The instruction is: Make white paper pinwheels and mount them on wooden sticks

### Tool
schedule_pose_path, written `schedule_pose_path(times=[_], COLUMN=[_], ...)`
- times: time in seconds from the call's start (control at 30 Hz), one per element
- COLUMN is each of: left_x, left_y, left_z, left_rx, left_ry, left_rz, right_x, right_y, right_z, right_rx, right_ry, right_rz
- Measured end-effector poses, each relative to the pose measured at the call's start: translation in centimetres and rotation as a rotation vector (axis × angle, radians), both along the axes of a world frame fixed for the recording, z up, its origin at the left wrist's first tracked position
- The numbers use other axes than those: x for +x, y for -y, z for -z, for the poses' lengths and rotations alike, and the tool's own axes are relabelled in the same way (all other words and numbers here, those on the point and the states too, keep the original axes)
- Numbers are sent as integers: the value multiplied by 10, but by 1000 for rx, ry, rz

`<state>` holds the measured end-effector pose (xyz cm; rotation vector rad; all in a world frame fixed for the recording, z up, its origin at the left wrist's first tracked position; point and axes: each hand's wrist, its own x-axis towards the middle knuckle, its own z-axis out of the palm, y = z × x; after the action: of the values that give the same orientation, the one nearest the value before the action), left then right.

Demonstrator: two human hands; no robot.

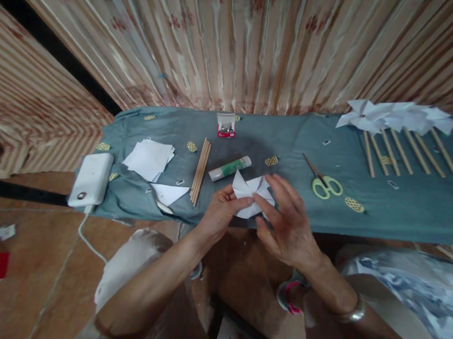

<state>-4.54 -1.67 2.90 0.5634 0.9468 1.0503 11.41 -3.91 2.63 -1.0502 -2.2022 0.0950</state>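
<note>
A folded white paper pinwheel (244, 189) is held above the table's front edge. My left hand (220, 213) pinches its left side, the thumb lying over the paper near the centre. From the right, my right hand (287, 221) reaches across the pinwheel. Its index fingertip touches the paper near the middle, and the other fingers are spread along the right side, the thumb standing apart below. Just behind the pinwheel lies a green and white glue stick (230, 169). Several thin wooden sticks (200, 172) lie together left of it.
Green-handled scissors (323, 185) lie right of my hands. Finished pinwheels (399, 118) on sticks lie far right. A small red box (226, 127) of metal pins stands open at the back. Paper squares (149, 158), a paper triangle (172, 193) and a white corded device (92, 180) are left.
</note>
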Motion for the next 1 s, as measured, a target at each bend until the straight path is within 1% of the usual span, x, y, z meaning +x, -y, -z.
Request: schedule_pose_path(times=[0.17, 0.33, 0.43, 0.5, 0.57, 0.63, 0.7, 0.73, 0.8, 0.87, 1.0], left_x=[-2, -1, -1, -2, -3, -4, -3, -3, -1, 0, 1], left_y=[0, -1, -3, -5, -6, -7, -7, -7, -7, -7, -9], left_z=[-2, 0, 0, 0, -1, -2, -3, -3, -3, -3, -1], left_rx=[-5, 14, 17, 21, 28, 37, 49, 56, 73, 91, 109], left_ry=[-5, 18, 24, 26, 29, 30, 24, 18, 2, -18, -45], left_rz=[20, -8, -36, -60, -87, -106, -108, -108, -107, -105, -96], right_x=[0, -1, 2, 4, 5, 3, -2, -6, -12, -17, -22], right_y=[1, 1, -1, -4, -8, -13, -17, -19, -21, -22, -25], right_z=[-2, -7, -12, -14, -10, -2, 6, 9, 11, 8, -5], right_rx=[14, 27, 41, 9, -111, -316, -552, -666, -816, -888, -952], right_ry=[-33, -25, -52, -113, -246, -478, -745, -841, -964, -1031, -1069], right_rz=[-18, -14, 33, 114, 205, 241, 188, 157, 137, 163, 254])
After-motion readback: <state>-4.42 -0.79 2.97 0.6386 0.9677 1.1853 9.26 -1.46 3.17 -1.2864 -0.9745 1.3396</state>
